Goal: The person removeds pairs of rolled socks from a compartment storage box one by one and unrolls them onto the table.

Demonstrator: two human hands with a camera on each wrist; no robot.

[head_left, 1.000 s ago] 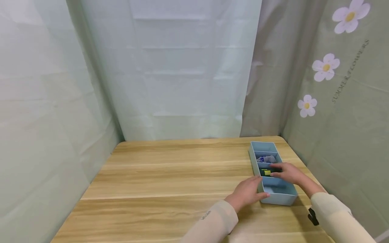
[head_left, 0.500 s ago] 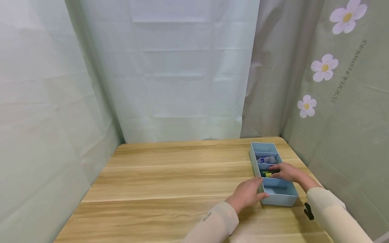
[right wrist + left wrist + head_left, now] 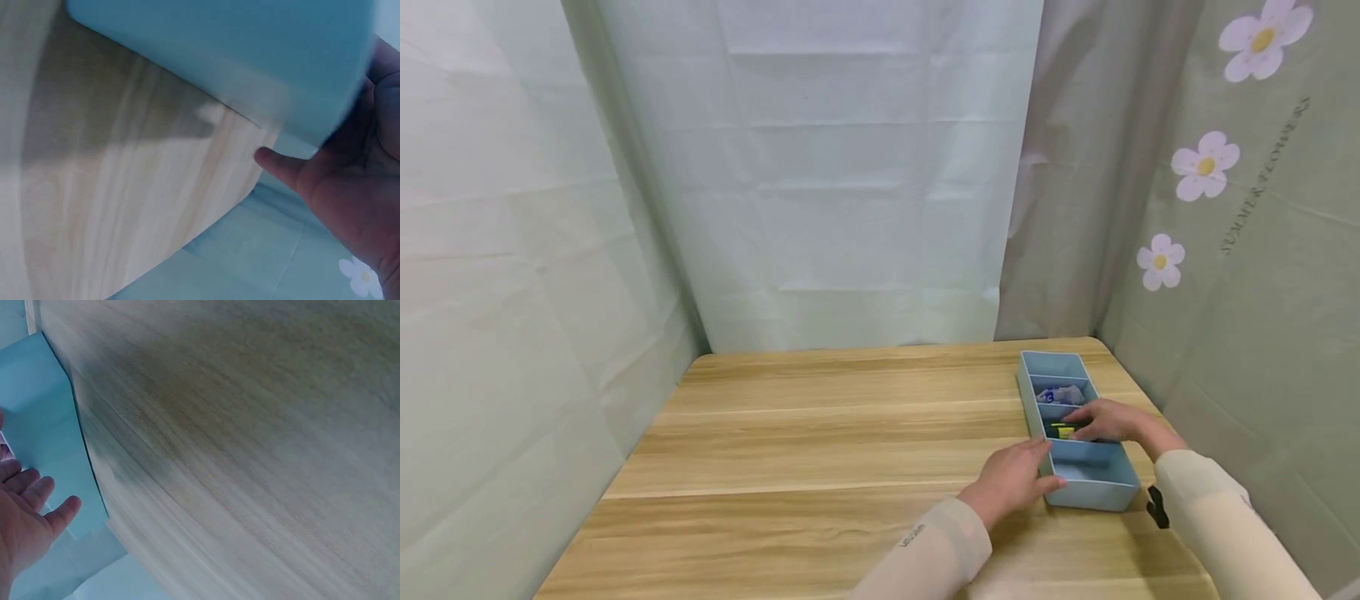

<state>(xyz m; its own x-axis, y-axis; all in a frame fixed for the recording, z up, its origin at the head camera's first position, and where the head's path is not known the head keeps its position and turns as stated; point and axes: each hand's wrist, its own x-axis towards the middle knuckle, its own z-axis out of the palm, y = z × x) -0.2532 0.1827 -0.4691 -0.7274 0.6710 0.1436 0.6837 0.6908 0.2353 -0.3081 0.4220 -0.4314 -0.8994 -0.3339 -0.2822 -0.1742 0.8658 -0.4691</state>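
A pale wooden table with long grain stripes (image 3: 820, 433) is filling the near part of the scene, with light green curtains hanging at its far and left edges and a flowered green curtain (image 3: 1232, 217) hanging on the right. A long light-blue plastic organiser tray with four compartments (image 3: 1093, 495) is lying at the right side of the table, its length running from near to far. The left hand (image 3: 1011, 479) is resting against the tray's near-left wall with straight, relaxed fingers, thumb along the near corner, so it is bracing rather than gripping. The right hand (image 3: 1108, 419) is reaching over the tray from the right, its fingertips hovering over or touching a small yellow-and-dark item (image 3: 1062, 430) in the third compartment from the far end; whether the fingers are pinching it cannot be told from the head view, and the right wrist view is showing only a loosely spread palm beside the tray's blue wall. A small white-and-blue packet (image 3: 1058, 394) is lying in the compartment just beyond. The far and near compartments are looking bare.

The step in hand appears to be handling the yellow item in its compartment while the tray is being steadied. The next move probably calls for a fine fingertip pinch inside the narrow compartment, with the left hand holding the light tray from sliding
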